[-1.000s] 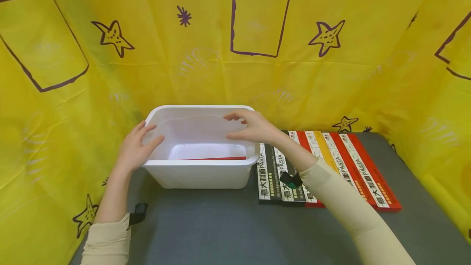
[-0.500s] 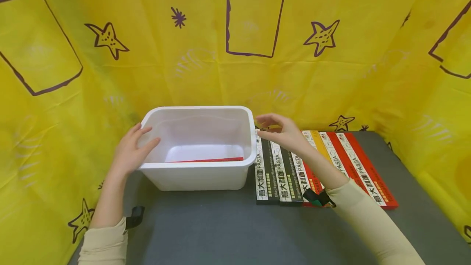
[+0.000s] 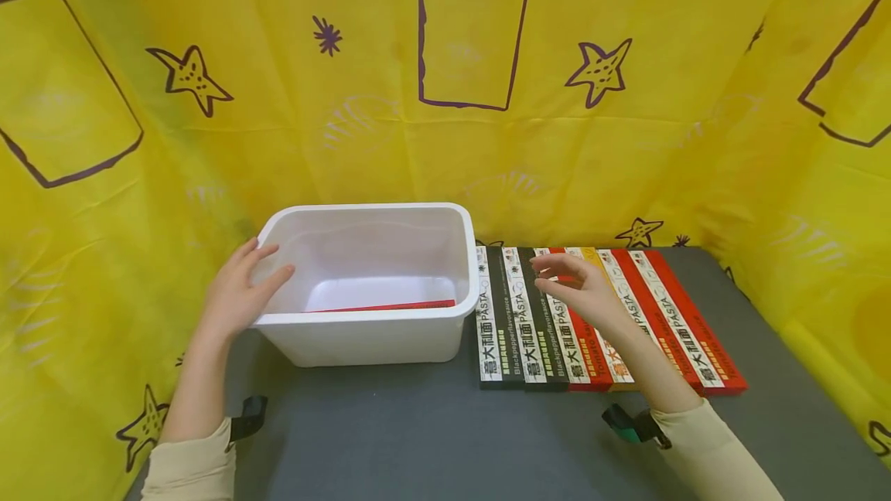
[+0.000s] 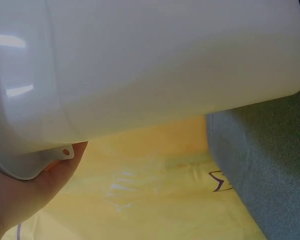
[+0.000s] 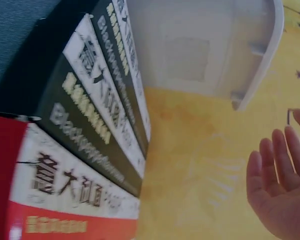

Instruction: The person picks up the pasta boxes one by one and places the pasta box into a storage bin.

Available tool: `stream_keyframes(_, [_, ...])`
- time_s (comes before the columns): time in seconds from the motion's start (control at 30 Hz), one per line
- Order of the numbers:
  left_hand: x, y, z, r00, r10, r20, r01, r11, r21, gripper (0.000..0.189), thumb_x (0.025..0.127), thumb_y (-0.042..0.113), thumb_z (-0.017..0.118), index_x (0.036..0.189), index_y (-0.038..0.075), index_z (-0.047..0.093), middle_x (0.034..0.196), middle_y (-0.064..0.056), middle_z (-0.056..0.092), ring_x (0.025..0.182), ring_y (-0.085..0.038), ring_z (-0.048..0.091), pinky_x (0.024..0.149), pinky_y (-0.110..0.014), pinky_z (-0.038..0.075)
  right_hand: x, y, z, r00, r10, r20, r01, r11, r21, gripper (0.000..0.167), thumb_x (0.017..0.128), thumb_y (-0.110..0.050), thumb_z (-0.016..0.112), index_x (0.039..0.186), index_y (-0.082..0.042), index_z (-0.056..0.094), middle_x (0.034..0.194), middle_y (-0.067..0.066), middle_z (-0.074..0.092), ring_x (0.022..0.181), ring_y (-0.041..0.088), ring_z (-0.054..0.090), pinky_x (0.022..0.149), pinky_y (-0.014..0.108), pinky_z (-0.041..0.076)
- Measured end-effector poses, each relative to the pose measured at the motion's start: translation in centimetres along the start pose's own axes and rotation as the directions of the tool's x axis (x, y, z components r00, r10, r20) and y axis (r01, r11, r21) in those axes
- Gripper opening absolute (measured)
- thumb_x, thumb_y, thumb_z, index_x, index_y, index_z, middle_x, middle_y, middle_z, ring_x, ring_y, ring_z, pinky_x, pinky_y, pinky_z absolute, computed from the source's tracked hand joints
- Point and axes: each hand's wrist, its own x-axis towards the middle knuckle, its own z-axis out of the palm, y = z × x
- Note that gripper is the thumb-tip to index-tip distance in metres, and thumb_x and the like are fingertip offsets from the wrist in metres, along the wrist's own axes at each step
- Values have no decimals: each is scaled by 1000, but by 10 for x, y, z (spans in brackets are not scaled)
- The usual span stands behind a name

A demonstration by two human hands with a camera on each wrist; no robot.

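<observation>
My left hand rests at the left rim of a white plastic tub, with its thumb and fingers extended over the inside. In the left wrist view, part of the hand lies against the tub's rim beside the outer wall. A red flat box shows as a strip inside the tub; the front wall hides the rest. My right hand hangs above a row of pasta boxes, fingers loosely bent and holding nothing. Below it lie black pasta boxes and red ones.
An orange-yellow pasta box lies among the red ones. The boxes lie side by side on the dark grey table, right of the tub. Yellow patterned cloth rises close behind and along both sides.
My right hand has moved from over the tub rightward to above the pasta boxes. The left hand stays at the tub's left rim. The whole head view has shifted slightly.
</observation>
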Motion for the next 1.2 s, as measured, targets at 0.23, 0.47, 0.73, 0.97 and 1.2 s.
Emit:
stream_keyframes(0.23, [1,0,0,1000,0,7,0,1000,4,67,98,46,53,144,-1,42,156,-28,20,138,-54,19,103,-73,17,-25,24,-13,995,39,-94,-38,999,7,39,94,-26,67,128,-9,61,122,7,62,109,12,57,89,22,49])
stream_keyframes(0.47, [1,-1,0,1000,-3,10,3,1000,6,67,98,47,52,144,-2,43,156,-28,19,137,-55,19,103,-73,17,-44,43,-26,977,82,-196,-78,997,31,43,94,-27,67,130,-5,59,119,-3,65,104,7,58,82,19,51])
stream_keyframes(0.73, [1,0,0,1000,2,5,-2,1000,5,66,98,46,52,143,-1,43,156,-28,19,137,-56,19,103,-74,16,-61,65,-45,957,97,-272,-130,986,-105,43,94,-29,66,131,-7,58,125,-1,61,110,11,53,81,12,47])
stream_keyframes(0.97, [1,0,0,1000,0,2,0,1000,4,66,98,46,51,143,-1,43,156,-28,19,137,-56,18,103,-74,15,-77,76,-65,939,192,-287,-255,946,-200,54,95,-39,63,138,-10,52,133,13,54,117,24,47,79,19,46])
stream_keyframes(1.2, [1,0,0,1000,-1,5,1,1000,4,66,98,46,51,144,-1,42,156,-28,19,137,-56,18,103,-74,15,-88,85,-87,916,253,-311,-342,898,-278,61,94,-42,63,143,-10,47,140,20,48,121,38,46,88,46,40])
